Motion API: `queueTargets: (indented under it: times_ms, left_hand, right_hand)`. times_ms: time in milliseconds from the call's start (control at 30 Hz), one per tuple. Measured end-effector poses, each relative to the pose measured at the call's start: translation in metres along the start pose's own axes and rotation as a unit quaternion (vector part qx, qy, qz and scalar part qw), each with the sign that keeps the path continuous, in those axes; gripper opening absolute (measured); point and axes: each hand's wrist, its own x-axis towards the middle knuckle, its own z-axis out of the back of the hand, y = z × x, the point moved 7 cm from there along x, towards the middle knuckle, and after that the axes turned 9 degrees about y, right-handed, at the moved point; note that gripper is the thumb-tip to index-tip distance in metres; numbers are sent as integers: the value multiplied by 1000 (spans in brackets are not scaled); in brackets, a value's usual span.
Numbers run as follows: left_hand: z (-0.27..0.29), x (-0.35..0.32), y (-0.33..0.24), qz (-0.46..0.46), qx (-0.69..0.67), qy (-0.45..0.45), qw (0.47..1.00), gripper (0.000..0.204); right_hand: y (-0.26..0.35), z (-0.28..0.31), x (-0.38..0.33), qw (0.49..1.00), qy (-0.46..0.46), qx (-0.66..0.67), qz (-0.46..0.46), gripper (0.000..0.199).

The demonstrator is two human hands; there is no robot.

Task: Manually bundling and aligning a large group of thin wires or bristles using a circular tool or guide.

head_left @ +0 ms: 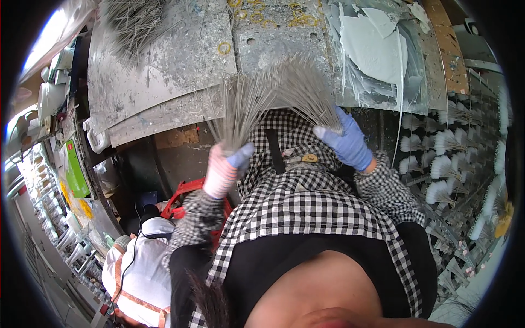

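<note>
Fanned bundle of thin wires (273, 93) is clamped in L hand (223, 172) grip; R hand (349, 143) grip closed on wire ends, above paint-stained desk (164, 82)

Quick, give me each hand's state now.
Left hand: closed on the bundle of thin grey rods.
Right hand: gripping the same bundle's fanned side.

Lower ends of the fanned bundle of thin grey wire rods (273, 93) buried inside the left hand in its pink-and-white glove (223, 170). Palm of the right hand in its blue glove (348, 143) turned away, grip unclear. Second heap of grey rods (134, 19) cut by the top edge. Small white fan-shaped tufts (445, 158) blurred toward the right rim.
</note>
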Motion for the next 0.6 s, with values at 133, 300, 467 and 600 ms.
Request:
queueTargets:
  times_ms: [133, 300, 467, 600]
  left_hand:
    - [-79, 16, 18, -60, -146, 49, 986, 24]
    - [21, -16, -8, -180, 177, -134, 958, 28]
    - [41, -27, -27, -153, 25, -170, 973, 22]
    - [-37, 16, -6, -138, -51, -43, 988, 24]
  right_hand:
    - [-22, -56, 14, 969, 7, 218, -115, 61]
    - [-1, 30, 2, 993, -79, 13, -89, 55]
    - [27, 48, -3, 989, -133, 12, 69, 36]
    - [-9, -33, 12, 988, 30, 130, -83, 33]
